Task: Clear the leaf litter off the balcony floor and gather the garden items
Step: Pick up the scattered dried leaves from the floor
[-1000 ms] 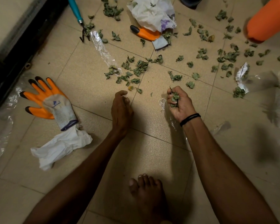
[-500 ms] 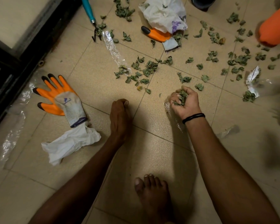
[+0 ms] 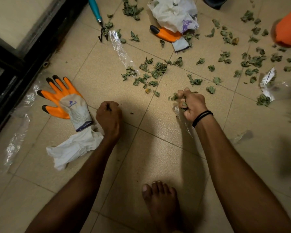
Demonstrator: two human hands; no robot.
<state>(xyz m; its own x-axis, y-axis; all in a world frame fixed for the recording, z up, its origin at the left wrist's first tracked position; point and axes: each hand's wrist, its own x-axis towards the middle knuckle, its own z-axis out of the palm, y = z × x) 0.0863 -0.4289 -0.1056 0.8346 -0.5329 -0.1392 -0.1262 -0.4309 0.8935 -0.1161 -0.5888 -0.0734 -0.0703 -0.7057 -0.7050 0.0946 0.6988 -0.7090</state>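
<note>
Dry green leaves lie scattered over the tan tiled floor, thickest in the middle and at the right. My right hand grips a clump of leaves together with a clear plastic strip that hangs below it. My left hand is curled into a fist, with a dark leaf scrap showing between its fingers. An orange glove lies palm up just left of that fist. A second orange glove pokes out from under a white plastic bag. A teal-handled hand rake lies at the top.
White crumpled paper lies below the near glove. Clear plastic strips and film are on the floor. A black door frame runs along the left. An orange object is at top right. My bare foot stands between my arms.
My left hand drew back to the left and curled into a fist. My right hand closed tighter round its leaves and turned knuckles up.
</note>
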